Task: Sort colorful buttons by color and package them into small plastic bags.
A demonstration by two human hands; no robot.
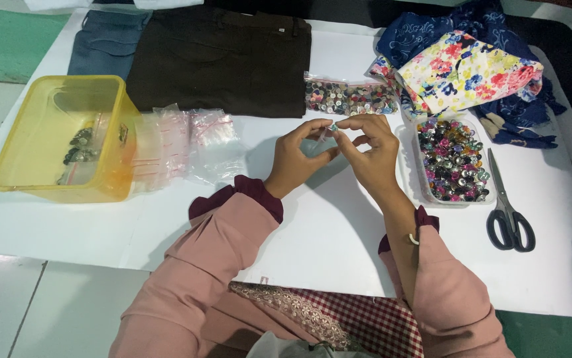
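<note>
Both hands — left hand (pixel 297 158), right hand (pixel 369 151) — pinch one small button (pixel 333 126) together at frame centre; keep your fingertip grip firm — over the white sheet (pixel 325 232).

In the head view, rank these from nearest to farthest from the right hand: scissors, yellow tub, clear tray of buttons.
Measured from the right hand:
1. Clear tray of buttons, just to its right.
2. Scissors, farther right, past the tray.
3. Yellow tub, far left.

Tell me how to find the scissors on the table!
Start at the big white table and look to its right side, past the right hand. Beside the clear tray of colourful buttons lie the scissors, flat and closed. They are the only metal tool there, with dark looped handles pointing toward the person.
</note>
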